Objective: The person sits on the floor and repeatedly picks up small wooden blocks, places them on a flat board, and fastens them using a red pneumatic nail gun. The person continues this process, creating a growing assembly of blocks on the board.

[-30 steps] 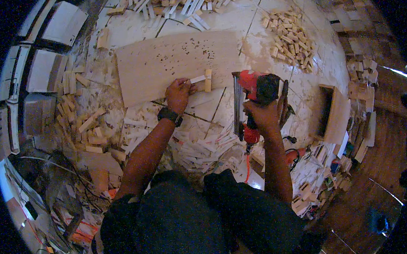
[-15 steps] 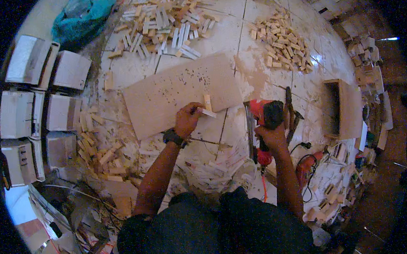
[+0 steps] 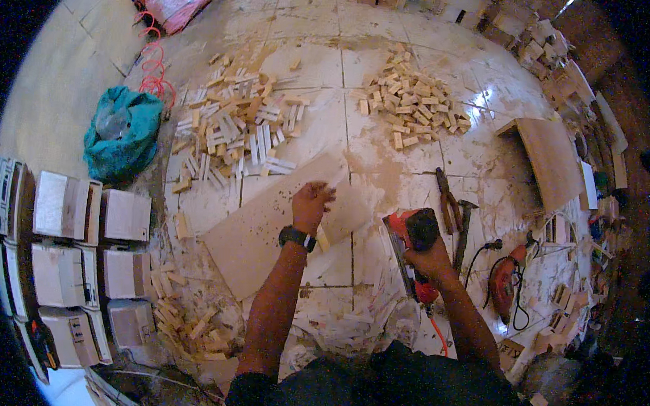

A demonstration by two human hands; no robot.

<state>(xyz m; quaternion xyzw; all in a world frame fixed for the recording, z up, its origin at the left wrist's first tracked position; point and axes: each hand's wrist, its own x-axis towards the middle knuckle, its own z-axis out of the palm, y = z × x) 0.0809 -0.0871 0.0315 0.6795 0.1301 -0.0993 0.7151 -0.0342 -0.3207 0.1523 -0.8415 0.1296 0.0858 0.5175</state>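
A flat plywood board (image 3: 280,226) lies askew on the tiled floor (image 3: 407,156), and everything else sits around it. The left hand (image 3: 312,204) presses down on the board's far right part, fingers curled over what seems a small wood block, though whether it pinches it I cannot tell. Just right of the board, the right hand (image 3: 430,257) is wrapped tight around the grip of a red nail gun (image 3: 409,239), nose toward the floor. The board looks thin, stiff and light, likely to skate on the dusty tiles, so it is best pinned flat or lifted by a long edge. Beyond its far edge lie heaps of wood strips (image 3: 234,126) and wood blocks (image 3: 413,101); left of it stand white boxes (image 3: 83,250). Bare floor is widest off the board's right end.
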